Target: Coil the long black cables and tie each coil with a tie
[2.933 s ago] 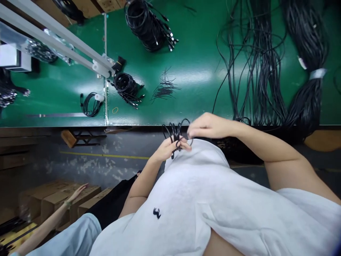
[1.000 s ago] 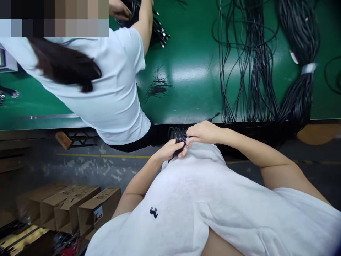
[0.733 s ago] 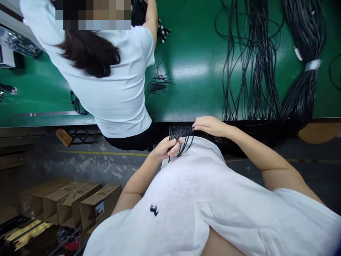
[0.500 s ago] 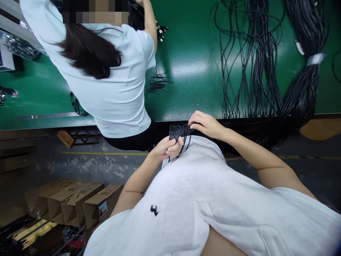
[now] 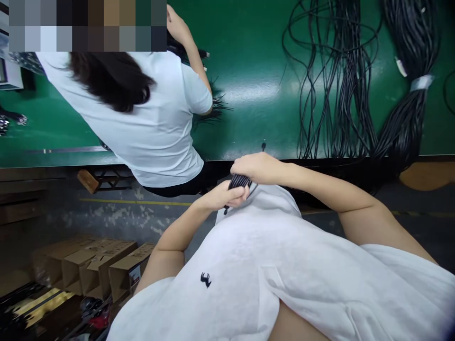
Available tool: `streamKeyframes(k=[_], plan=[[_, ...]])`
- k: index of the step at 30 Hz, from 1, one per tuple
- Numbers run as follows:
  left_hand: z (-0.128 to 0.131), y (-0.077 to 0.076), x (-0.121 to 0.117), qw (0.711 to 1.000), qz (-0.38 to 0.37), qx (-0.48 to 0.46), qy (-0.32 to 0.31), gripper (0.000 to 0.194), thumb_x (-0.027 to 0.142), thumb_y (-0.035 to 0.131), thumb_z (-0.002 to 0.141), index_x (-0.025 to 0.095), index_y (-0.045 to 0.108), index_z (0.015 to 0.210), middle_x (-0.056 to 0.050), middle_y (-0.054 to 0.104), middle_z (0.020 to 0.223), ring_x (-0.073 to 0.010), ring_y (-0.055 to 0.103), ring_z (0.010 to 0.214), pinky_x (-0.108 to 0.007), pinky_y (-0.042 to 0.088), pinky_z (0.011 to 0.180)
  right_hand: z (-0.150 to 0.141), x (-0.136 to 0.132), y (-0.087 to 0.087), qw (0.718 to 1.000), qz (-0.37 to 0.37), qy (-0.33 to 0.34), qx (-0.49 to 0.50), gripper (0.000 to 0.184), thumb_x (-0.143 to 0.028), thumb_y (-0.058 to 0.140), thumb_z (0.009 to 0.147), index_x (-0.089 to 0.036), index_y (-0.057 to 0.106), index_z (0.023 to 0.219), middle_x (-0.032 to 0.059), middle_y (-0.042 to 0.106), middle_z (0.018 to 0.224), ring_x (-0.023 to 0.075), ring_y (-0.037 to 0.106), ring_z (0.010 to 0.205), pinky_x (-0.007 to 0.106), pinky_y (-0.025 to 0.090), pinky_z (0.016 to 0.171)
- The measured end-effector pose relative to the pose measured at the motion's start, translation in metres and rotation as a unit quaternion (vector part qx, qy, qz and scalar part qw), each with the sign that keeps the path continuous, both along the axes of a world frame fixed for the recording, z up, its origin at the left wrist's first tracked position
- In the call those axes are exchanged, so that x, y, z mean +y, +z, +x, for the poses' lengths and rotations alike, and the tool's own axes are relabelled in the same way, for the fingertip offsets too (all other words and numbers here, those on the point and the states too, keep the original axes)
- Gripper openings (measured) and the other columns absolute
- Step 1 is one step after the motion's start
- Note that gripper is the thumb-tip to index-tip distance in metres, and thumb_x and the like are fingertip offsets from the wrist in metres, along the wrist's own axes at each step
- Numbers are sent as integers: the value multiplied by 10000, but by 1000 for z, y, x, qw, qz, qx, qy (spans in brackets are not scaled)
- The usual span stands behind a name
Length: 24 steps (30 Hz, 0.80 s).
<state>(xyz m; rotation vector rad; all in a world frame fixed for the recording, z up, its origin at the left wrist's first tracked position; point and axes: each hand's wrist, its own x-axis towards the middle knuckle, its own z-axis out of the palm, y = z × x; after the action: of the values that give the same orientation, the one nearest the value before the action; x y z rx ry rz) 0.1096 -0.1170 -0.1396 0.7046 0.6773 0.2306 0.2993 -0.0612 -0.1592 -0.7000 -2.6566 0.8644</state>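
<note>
A black cable (image 5: 240,181) is wound in a tight coil just in front of my white shirt, below the table's front edge. My left hand (image 5: 231,195) is closed round the coil, thumb across its near side. One dark cable end (image 5: 226,210) pokes out beneath that hand. My right hand (image 5: 254,166) bends over the coil's top and right side, its fingers curled against the turns; the fingertips are partly hidden. Behind the right hand, a small black connector (image 5: 263,147) sticks up against the table.
A co-worker in a pale shirt (image 5: 149,123) leans over the green table (image 5: 249,123) at left, partly covering a pile of thin black ties (image 5: 218,106). Long black cables (image 5: 341,94) and a taped bundle (image 5: 408,113) lie at right. Cardboard boxes (image 5: 95,265) stand lower left.
The loose loops have become a tighter coil. My right hand has moved left and down onto it. The co-worker has come in at left, and their arm has shifted nearer the ties.
</note>
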Motion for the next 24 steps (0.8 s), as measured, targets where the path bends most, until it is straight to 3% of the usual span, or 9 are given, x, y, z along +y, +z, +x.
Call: streamKeyframes(k=[3,6,8,12,16,19,22,24], plan=[[-6,2,-4,997,62,33,15,460,582,651,810,131,572,766,70,358,486,-43,295,412,-198,232,410,6,3,-19,993,-83,-72,33,227,-60,466,861,-147,631,990,63,683,970,162,601,888,251,378,713],[-10,-2,-6,999,41,7,7,624,736,624,721,124,600,842,33,451,515,-85,408,438,-227,324,423,6,0,-25,992,-84,-89,0,240,-66,449,868,-137,635,1001,78,681,966,170,598,871,259,354,691],[-9,-4,-4,1000,1,2,23,652,756,625,702,124,599,863,43,434,508,-76,376,411,-219,299,399,5,-2,-20,995,-53,-75,-34,229,-93,451,887,-141,641,1005,82,675,956,177,588,851,266,326,662],[1,-1,1,995,-55,-4,83,508,625,684,757,139,562,835,108,295,476,-22,191,375,-173,188,376,3,-1,-2,996,-28,-52,-62,210,-114,456,913,-154,633,1019,65,668,943,170,576,828,266,305,644],[7,3,0,993,-87,-17,72,489,565,759,714,142,557,853,86,369,530,-34,307,405,-176,269,402,-3,-4,13,993,30,-18,-109,218,-157,400,976,-120,610,1025,96,648,918,183,558,790,291,314,665],[9,2,0,993,-93,-17,69,473,504,800,693,131,587,891,68,415,554,-41,347,413,-181,279,402,-6,-8,22,989,47,11,-137,229,-164,377,992,-107,599,1004,103,634,886,183,546,770,298,310,660],[10,-3,3,995,-77,-8,68,477,540,757,726,107,617,869,89,341,493,-15,203,374,-174,159,370,-3,-8,25,988,50,25,-146,214,-208,407,992,-110,597,994,103,633,882,191,547,778,296,296,637],[11,-6,7,995,-57,3,84,540,629,642,790,94,636,860,95,294,476,-17,144,372,-182,126,366,2,-5,22,989,45,8,-139,202,-228,426,988,-122,598,999,99,640,900,192,551,791,290,281,618]])
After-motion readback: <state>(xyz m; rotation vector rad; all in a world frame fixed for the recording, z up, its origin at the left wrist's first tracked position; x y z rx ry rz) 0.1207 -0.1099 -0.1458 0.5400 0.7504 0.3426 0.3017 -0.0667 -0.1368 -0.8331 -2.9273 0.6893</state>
